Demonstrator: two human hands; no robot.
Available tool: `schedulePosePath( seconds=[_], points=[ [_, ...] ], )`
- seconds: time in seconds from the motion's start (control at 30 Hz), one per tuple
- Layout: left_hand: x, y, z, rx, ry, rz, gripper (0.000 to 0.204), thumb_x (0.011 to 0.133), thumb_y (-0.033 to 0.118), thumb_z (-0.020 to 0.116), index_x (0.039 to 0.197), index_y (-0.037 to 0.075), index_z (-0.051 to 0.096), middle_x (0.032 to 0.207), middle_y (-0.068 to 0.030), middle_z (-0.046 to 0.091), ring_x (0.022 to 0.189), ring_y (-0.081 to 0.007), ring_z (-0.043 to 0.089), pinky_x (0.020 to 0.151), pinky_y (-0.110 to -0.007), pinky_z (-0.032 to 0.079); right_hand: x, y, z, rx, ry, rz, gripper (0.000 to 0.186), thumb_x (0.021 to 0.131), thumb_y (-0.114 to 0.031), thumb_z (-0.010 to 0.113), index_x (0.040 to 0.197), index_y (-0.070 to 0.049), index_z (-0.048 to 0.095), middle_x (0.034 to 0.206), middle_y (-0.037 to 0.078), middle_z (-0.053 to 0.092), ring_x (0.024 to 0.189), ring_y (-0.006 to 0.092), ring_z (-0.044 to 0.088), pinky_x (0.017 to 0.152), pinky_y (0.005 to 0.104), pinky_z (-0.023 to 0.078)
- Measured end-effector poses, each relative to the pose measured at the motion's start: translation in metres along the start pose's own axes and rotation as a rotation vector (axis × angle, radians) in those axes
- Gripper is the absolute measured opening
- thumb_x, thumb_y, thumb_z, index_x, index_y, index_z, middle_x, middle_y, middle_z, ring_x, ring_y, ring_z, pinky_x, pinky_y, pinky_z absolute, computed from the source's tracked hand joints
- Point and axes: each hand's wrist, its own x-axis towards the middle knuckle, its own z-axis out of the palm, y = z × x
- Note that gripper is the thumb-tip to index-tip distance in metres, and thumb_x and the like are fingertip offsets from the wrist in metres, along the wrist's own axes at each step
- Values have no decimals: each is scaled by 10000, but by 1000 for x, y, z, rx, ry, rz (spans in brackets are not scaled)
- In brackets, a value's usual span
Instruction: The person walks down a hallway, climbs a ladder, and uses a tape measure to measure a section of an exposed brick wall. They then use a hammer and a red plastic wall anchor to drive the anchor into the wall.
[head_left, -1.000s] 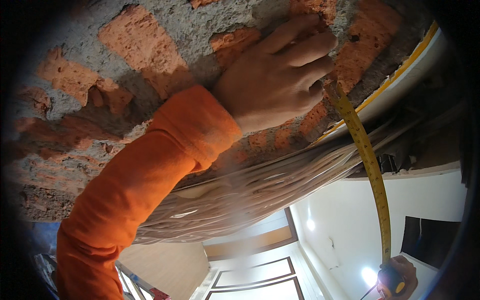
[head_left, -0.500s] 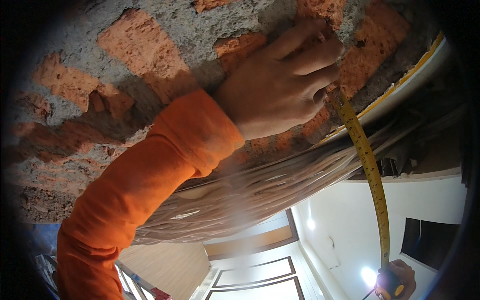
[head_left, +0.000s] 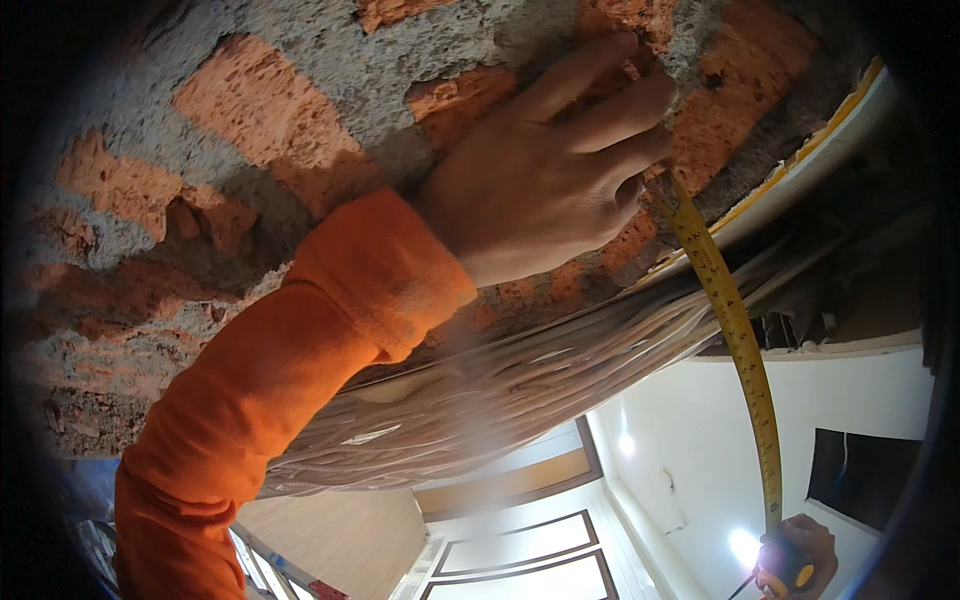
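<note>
Overhead, a tape is pinned to bare brick

High against a rough brick wall (head_left: 250, 120), the left hand (head_left: 545, 170) lies flat, fingers (head_left: 610, 110) spread over brick and grey mortar, pressing the end of a yellow tape (head_left: 735, 340) to the masonry beside the little finger. An orange sleeve (head_left: 290, 380) covers the arm down to the lower left corner of the view. From the pinned end the tape runs in a straight line toward the lower right corner, where the right hand (head_left: 800, 560) is clenched around the yellow-and-black tape case (head_left: 785, 572); only part of that hand shows at the frame's edge. Just below the wall's lower edge, a thick bundle of pale cables (head_left: 520, 390) stretches across the view, passing behind the tape. Beyond them lie white surfaces with two bright lamps (head_left: 745, 545) and panelled mouldings (head_left: 520, 560).
</note>
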Motion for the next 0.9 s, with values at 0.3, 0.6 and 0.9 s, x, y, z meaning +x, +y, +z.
schedulePosePath(
  seconds=[0.3, 0.6, 0.9],
  points=[
    [-6, 7, 19, -107, -6, -15, 29, 622, 183, 732, 610, 185, 705, 1062, 53, 656, 1229, -195, 454, 1150, -450, 315, -4, 3, 0, 22, -1, 9, 361, 735, -190, 719, 1023, 18, 660, 873, 140, 675, 716, 182, 659, 619, 272, 537],
    [-11, 6, 37, 37, 75, 38, 77, 605, 144, 749, 648, 206, 730, 1075, 55, 656, 1223, -199, 457, 1158, -426, 320, 5, 5, 4, 30, -19, 4, 316, 737, -150, 710, 1002, 18, 672, 863, 136, 680, 721, 180, 661, 620, 270, 538],
    [-4, 16, 15, 127, -77, -32, 87, 608, 142, 754, 648, 216, 736, 1061, 68, 656, 1197, -212, 478, 1154, -445, 319, 15, 4, 9, 52, -34, 21, 272, 740, -109, 702, 981, 18, 685, 854, 133, 685, 727, 178, 664, 621, 269, 539]
  ],
)
